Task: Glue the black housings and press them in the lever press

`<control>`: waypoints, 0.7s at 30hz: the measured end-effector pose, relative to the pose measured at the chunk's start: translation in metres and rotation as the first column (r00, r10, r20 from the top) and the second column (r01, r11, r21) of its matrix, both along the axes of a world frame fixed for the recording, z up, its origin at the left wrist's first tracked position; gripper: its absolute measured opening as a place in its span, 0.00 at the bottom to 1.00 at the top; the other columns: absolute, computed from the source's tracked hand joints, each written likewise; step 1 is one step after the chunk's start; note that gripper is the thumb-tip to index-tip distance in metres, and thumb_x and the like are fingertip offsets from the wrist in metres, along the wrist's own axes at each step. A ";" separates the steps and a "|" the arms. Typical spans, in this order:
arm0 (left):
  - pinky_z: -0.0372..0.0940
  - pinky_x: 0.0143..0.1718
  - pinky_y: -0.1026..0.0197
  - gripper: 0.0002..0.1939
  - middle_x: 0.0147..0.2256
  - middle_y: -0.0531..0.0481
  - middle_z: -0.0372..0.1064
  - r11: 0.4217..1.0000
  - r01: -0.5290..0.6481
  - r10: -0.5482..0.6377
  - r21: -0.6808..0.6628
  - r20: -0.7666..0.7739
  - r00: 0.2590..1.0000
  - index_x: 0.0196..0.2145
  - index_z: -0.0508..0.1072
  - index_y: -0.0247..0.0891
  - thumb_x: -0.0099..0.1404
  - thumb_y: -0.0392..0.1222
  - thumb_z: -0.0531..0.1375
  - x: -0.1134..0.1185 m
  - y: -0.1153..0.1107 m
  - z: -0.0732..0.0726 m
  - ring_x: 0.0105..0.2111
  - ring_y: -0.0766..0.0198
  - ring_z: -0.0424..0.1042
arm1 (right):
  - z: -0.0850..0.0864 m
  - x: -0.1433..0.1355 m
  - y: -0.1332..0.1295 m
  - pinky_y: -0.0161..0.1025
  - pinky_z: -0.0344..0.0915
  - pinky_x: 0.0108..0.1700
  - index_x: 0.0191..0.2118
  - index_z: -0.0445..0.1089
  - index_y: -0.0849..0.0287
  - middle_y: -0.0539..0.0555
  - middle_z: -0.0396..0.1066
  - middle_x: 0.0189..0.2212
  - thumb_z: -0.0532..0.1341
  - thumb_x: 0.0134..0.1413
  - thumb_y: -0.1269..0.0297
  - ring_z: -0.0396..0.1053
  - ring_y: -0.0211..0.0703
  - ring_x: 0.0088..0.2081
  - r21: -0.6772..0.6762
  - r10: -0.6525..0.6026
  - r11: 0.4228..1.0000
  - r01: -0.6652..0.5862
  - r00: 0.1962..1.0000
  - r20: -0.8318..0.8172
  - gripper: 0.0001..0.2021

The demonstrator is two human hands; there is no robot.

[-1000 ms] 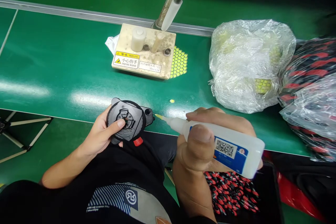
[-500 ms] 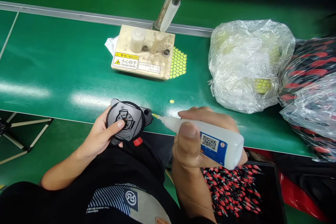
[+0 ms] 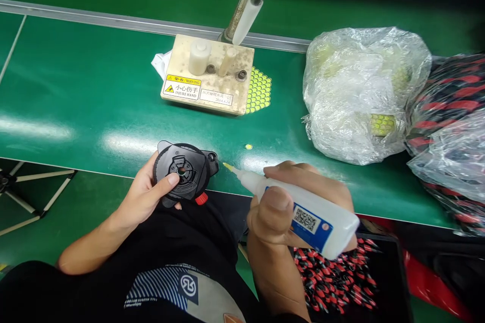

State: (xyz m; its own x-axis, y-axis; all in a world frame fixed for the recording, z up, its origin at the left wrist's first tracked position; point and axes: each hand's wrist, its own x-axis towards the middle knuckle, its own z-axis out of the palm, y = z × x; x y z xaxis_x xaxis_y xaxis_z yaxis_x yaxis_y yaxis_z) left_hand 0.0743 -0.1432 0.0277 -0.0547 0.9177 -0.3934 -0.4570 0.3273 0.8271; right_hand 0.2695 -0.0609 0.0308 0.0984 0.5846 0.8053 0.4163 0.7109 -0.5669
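Note:
My left hand [image 3: 149,186] grips a round black plastic part [image 3: 184,174] by its left edge, thumb across its face near the centre hole. A small lobe with a round recess juts from the part's right side, and a red tab [image 3: 201,199] shows at its lower right. My right hand [image 3: 280,212] is wrapped round a white squeeze bottle [image 3: 326,207] with a blue label. The bottle lies tilted, its thin yellowish nozzle tip pointing left, just apart from the lobe. A single small yellow-green disc [image 3: 248,147] lies on the green bench [image 3: 94,111] beyond the nozzle.
A cream fixture block [image 3: 212,96] with a warning label stands at the back, beside a sheet of yellow-green discs [image 3: 259,92]. Plastic-wrapped bundles [image 3: 352,81] and bagged red-and-black parts [image 3: 450,106] sit at right. A black bin [image 3: 390,282] of small red-and-black pieces is below.
The bottle has moved slightly right and down, and its nozzle tip has drawn back from the lobe. The black part has tilted a little in my left hand.

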 end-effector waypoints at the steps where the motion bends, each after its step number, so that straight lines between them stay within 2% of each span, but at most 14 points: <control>1: 0.77 0.21 0.64 0.23 0.38 0.50 0.74 1.000 0.002 -0.002 0.000 -0.014 1.000 0.55 0.71 0.40 0.68 0.49 0.71 0.000 -0.001 -0.001 0.26 0.65 0.75 | -0.001 -0.001 0.002 0.42 0.62 0.19 0.40 0.75 0.52 0.48 0.71 0.25 0.64 0.66 0.59 0.65 0.40 0.19 0.043 0.002 0.999 -0.003 1.000 0.002 0.05; 5: 0.77 0.22 0.65 0.23 0.45 0.47 0.75 1.000 0.009 -0.009 0.009 -0.083 0.997 0.58 0.72 0.42 0.69 0.49 0.71 -0.001 -0.005 -0.004 0.32 0.63 0.76 | -0.005 -0.003 0.008 0.42 0.60 0.19 0.36 0.74 0.52 0.48 0.73 0.25 0.64 0.66 0.60 0.64 0.39 0.19 0.083 -0.005 0.997 0.004 1.000 0.014 0.06; 12: 0.75 0.25 0.66 0.24 0.46 0.47 0.75 0.998 0.034 -0.025 0.045 -0.190 0.982 0.60 0.71 0.43 0.71 0.50 0.69 0.000 -0.008 -0.006 0.36 0.61 0.77 | -0.001 -0.002 0.002 0.41 0.62 0.21 0.38 0.73 0.55 0.48 0.73 0.26 0.64 0.66 0.62 0.67 0.39 0.22 0.056 -0.022 0.998 0.015 0.991 0.134 0.05; 17: 0.77 0.38 0.63 0.24 0.47 0.46 0.78 0.995 0.023 0.013 0.095 -0.371 0.928 0.59 0.72 0.40 0.70 0.49 0.70 0.003 -0.005 0.002 0.42 0.58 0.79 | -0.004 -0.001 0.006 0.39 0.61 0.19 0.37 0.72 0.57 0.48 0.74 0.27 0.63 0.67 0.62 0.65 0.37 0.21 0.126 -0.005 0.992 -0.009 0.994 0.113 0.06; 21: 0.76 0.48 0.59 0.22 0.47 0.46 0.79 0.992 0.021 0.038 0.127 -0.444 0.895 0.57 0.74 0.40 0.70 0.49 0.70 0.004 -0.005 0.005 0.46 0.56 0.79 | -0.008 0.002 0.010 0.38 0.62 0.19 0.42 0.74 0.54 0.47 0.74 0.28 0.65 0.64 0.62 0.64 0.36 0.20 0.155 0.038 0.987 -0.048 0.997 0.068 0.04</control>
